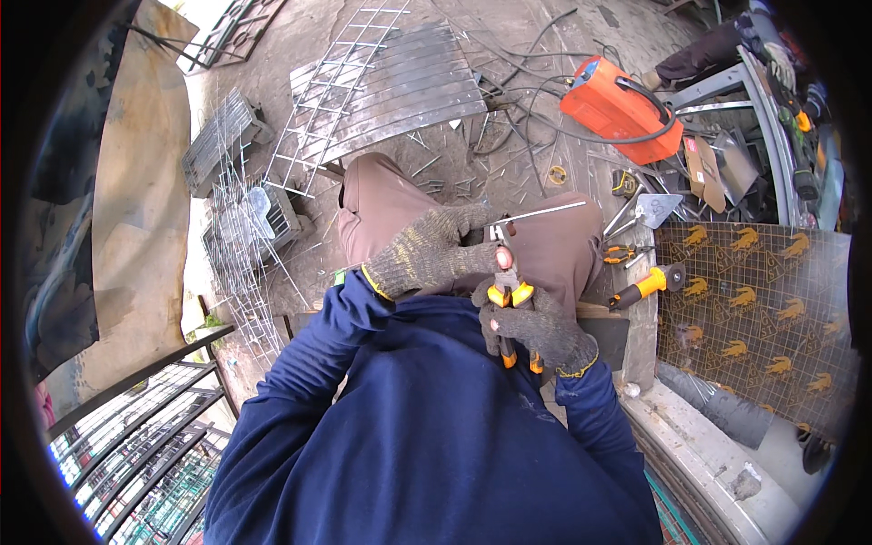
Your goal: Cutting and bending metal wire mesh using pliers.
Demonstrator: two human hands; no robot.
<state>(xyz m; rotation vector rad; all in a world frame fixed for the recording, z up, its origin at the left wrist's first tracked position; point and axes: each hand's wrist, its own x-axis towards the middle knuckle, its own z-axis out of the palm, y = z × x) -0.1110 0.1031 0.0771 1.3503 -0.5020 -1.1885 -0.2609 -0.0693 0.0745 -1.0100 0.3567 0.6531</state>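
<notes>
My left hand (pixel 436 247), in a grey knit glove with a yellow cuff, is closed on a thin metal rod (pixel 547 213) above my lap. The rod sticks out to the right over my thigh. In my right hand (pixel 545 329), gloved the same way, is a pair of pliers (pixel 510 296) with black and orange handles. The pliers' jaws point away from me and lie right at my left fingertips. A bare fingertip of my left hand shows through the glove beside the jaws. Whether the jaws grip the rod is hard to make out.
An orange welding machine (pixel 618 111) with cables stands at far right. Ahead is a slatted metal bench (pixel 409 82) with a welded rod grid (pixel 338 95). To my right lie a yellow-black power tool (pixel 649 285), more pliers (pixel 625 255) and a tape measure (pixel 623 183). Someone works at upper right.
</notes>
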